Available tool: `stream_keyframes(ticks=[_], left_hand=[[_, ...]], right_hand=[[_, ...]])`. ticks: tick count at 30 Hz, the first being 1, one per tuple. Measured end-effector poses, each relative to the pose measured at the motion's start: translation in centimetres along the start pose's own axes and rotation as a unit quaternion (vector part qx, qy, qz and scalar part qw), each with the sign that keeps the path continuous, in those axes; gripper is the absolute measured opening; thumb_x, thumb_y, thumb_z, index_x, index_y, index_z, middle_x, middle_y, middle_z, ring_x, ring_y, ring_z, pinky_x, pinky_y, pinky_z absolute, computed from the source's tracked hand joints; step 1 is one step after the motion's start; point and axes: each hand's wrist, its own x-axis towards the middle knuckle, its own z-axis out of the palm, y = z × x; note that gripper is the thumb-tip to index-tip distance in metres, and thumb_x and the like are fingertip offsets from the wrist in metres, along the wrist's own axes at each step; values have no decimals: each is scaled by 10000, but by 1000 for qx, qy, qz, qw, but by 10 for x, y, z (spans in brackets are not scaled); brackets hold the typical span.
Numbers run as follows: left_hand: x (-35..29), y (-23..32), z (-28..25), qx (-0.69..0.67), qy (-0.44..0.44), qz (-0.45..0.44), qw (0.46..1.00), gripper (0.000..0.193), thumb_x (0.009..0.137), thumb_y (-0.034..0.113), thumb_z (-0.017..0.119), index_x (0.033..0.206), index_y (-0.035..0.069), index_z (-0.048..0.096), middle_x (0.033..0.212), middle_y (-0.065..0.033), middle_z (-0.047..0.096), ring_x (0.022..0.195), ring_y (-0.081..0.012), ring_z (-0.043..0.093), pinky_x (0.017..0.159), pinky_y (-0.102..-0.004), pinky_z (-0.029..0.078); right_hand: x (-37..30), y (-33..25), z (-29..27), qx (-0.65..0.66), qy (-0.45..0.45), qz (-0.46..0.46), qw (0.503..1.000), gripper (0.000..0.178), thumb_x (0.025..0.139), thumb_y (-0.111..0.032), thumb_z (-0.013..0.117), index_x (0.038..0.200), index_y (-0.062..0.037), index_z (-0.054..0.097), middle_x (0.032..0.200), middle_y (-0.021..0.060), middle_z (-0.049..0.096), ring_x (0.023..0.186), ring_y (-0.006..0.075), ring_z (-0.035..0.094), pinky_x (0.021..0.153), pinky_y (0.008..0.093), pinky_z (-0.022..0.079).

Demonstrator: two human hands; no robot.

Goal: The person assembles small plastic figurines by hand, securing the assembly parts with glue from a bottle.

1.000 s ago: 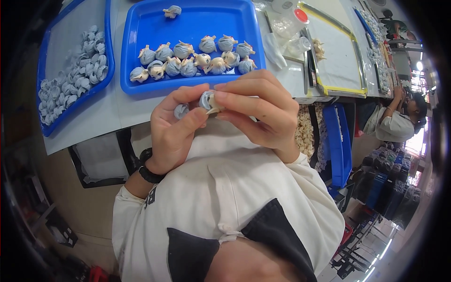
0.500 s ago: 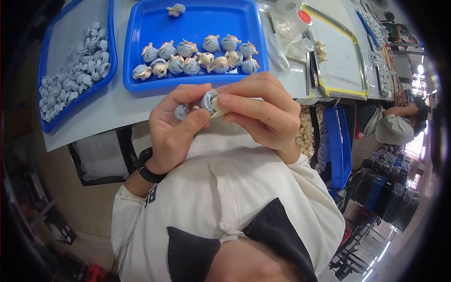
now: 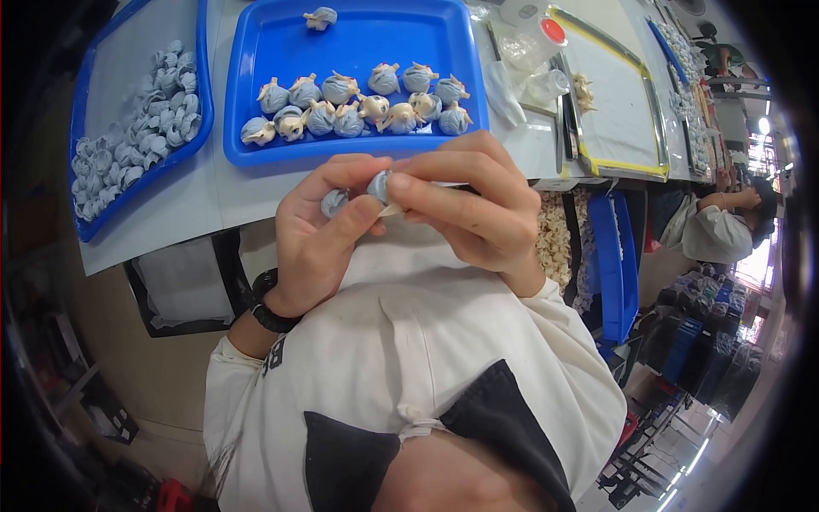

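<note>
Table (image 3: pixel 215 189): white, under blue tray (image 3: pixel 392 34)
Left grip (image 3: pixel 316 226): pinching doll head (image 3: pixel 380 183), holding grey cap (image 3: pixel 333 202)
Right grip (image 3: pixel 482 205): pinching its right side
Doll head: between both, axis unclear

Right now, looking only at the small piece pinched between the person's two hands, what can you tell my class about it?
The small piece has a rounded grey-blue part and a pale cream part with a pointed tip showing below the fingers. It looks like moulded plastic. It is held in front of the white shirt, with the left hand gripping from the left and the right hand from the right. Fingers cover much of it, hiding its full shape.
</note>
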Motion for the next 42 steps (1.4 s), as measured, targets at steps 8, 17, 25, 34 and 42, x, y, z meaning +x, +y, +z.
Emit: stream_keyframes(ticks=[8, 17, 25, 34, 42], left_hand=[[-2, -3, -2, -50, 9, 7, 999, 233, 835, 100, 546, 1037, -17, 530, 1048, -85, 522, 806, -87, 516, 637, -204, 458], [-1, 0, 3, 11, -9, 18, 1000, 184, 869, 139, 509, 918, -28, 568, 991, -76, 534, 779, -76, 517, 658, -196, 429], [-2, -3, -2, -11, -31, -79, 996, 171, 863, 176, 525, 842, 7, 539, 920, -40, 526, 706, -55, 465, 614, -175, 375], [-2, -2, -5, -58, -41, -114, 991, 197, 843, 216, 563, 811, 29, 508, 794, -6, 490, 604, -28, 395, 513, -165, 290], [4, -2, 17, -115, 35, -69, 990, 322, 924, 285, 321, 1047, 15, 447, 876, -118, 495, 546, -100, 458, 458, -178, 323]], right_hand=[[4, -3, 3, -1, -14, 27, 1000, 400, 612, -199, 696, 969, -29, 632, 881, 91, 586, 713, 212, 519, 610, 282, 429], [-13, -4, 33, -125, 95, -40, 987, 440, 573, -208, 634, 963, -4, 615, 834, 42, 503, 686, 179, 483, 581, 281, 355], [-8, 0, 24, -116, 41, 29, 992, 533, 782, -461, 509, 1036, 2, 577, 869, 73, 506, 757, 213, 479, 678, 324, 345], [-3, -5, 17, -79, -44, 72, 993, 451, 794, -415, 502, 917, 11, 583, 853, 110, 541, 766, 253, 504, 744, 349, 361], [8, 24, -6, -66, 71, 147, 984, 260, 720, -237, 592, 851, -16, 550, 822, 107, 558, 765, 258, 517, 746, 366, 354]])
